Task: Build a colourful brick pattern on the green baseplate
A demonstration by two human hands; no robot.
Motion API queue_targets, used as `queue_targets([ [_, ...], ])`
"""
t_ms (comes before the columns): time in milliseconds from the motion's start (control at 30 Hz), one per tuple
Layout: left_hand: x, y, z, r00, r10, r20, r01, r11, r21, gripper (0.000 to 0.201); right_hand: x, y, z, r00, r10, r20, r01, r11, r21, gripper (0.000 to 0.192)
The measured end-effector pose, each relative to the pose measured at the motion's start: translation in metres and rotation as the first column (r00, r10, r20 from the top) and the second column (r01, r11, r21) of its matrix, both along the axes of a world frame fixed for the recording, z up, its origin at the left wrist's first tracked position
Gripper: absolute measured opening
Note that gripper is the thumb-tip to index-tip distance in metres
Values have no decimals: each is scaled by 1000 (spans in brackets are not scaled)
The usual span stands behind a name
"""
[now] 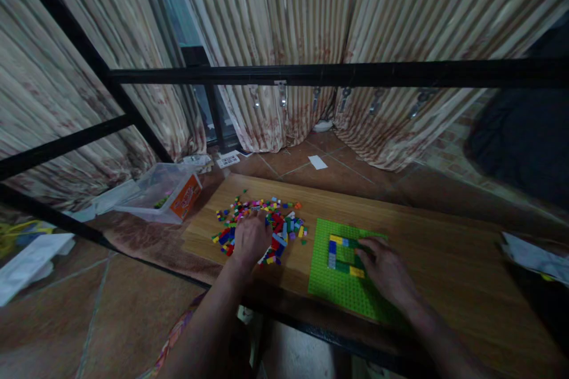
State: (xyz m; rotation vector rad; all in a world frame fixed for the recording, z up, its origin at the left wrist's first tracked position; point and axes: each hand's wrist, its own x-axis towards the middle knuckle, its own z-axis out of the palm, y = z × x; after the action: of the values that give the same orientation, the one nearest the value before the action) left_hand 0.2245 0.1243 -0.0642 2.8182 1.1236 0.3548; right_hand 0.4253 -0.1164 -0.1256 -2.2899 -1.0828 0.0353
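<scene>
The left hand [251, 240] lies palm down, fingers spread loosely, on a pile of small bricks [262, 225] scattered over the wooden tabletop [444, 249]; whether it grips any is unclear. The right hand [384, 272] rests flat and unclenched on the green baseplate [338, 290], fingertips touching a partial frame of blue, yellow, grey and green bricks [340, 251].

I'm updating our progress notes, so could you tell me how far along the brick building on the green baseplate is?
Done: a partial ring of yellow, blue, grey and green bricks stands on the green baseplate. In hand: the right hand rests on that ring, while the left hand reaches into the pile of loose bricks. Left: most of the baseplate is bare and many bricks remain unused.
</scene>
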Motion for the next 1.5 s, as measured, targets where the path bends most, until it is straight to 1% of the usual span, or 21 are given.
queue_targets([
  [67, 7, -6, 2, 994, -35, 107, 38, 999, -23, 29, -1, 1, 2, 1000, 5, -4, -5, 1000, 18, 25],
  [167, 21, -26, 3, 944, -123, 305, 165, 979, -118, 27, -6, 1, 9, 1000, 10, -26, -8, 999, 46, 25],
  [200, 26, -35, 2, 922, -150, 358, 220, 962, -163, 26, -9, 2, 13, 999, 24, -43, -21, 998, 58, 25],
  [267, 36, -54, -1, 884, -193, 425, 324, 910, -260, 23, -16, 3, 21, 993, 74, -89, -67, 994, 83, 26],
  [333, 46, -73, -4, 870, -212, 446, 388, 851, -353, 22, -24, 5, 28, 980, 139, -141, -125, 987, 104, 27],
  [400, 54, -88, -8, 872, -208, 444, 410, 804, -430, 22, -33, 7, 33, 961, 209, -180, -190, 975, 119, 31],
  [500, 65, -103, -12, 887, -186, 422, 402, 762, -508, 19, -40, 9, 33, 940, 290, -180, -263, 952, 158, 36],
  [600, 73, -109, -16, 886, -153, 437, 399, 730, -555, 17, -39, 9, 28, 948, 269, -171, -237, 953, 188, 30],
  [700, 78, -108, -21, 879, -136, 456, 414, 692, -591, 18, -33, 7, 24, 953, 240, -185, -211, 963, 166, 22],
  [733, 79, -108, -22, 879, -138, 457, 417, 689, -593, 19, -31, 7, 23, 954, 237, -185, -210, 965, 155, 21],
  [800, 80, -106, -24, 884, -142, 446, 406, 706, -580, 20, -26, 6, 21, 965, 208, -161, -185, 972, 149, 22],
  [867, 79, -105, -25, 904, -144, 403, 367, 746, -555, 21, -22, 5, 18, 983, 149, -111, -130, 979, 158, 22],
  [933, 78, -105, -28, 936, -143, 323, 304, 790, -533, 22, -17, 5, 14, 996, 69, -55, -59, 984, 166, 20],
  [1033, 75, -105, -35, 959, -179, 221, 269, 824, -499, 28, -13, 6, 5, 1000, -13, -7, 14, 988, 151, 19],
  [1133, 72, -106, -42, 957, -225, 183, 286, 829, -480, 32, -13, 9, -2, 999, -36, 6, 35, 992, 120, 21],
  [1233, 71, -108, -44, 959, -237, 155, 282, 833, -476, 36, -15, 12, -6, 1000, -28, 7, 27, 994, 105, 21],
  [1367, 72, -108, -41, 963, -233, 134, 268, 836, -479, 41, -15, 13, -6, 1000, -22, -6, 22, 994, 109, 21],
  [1500, 71, -109, -37, 963, -238, 123, 268, 830, -490, 40, -12, 12, -3, 999, -31, -40, 36, 992, 122, 19],
])
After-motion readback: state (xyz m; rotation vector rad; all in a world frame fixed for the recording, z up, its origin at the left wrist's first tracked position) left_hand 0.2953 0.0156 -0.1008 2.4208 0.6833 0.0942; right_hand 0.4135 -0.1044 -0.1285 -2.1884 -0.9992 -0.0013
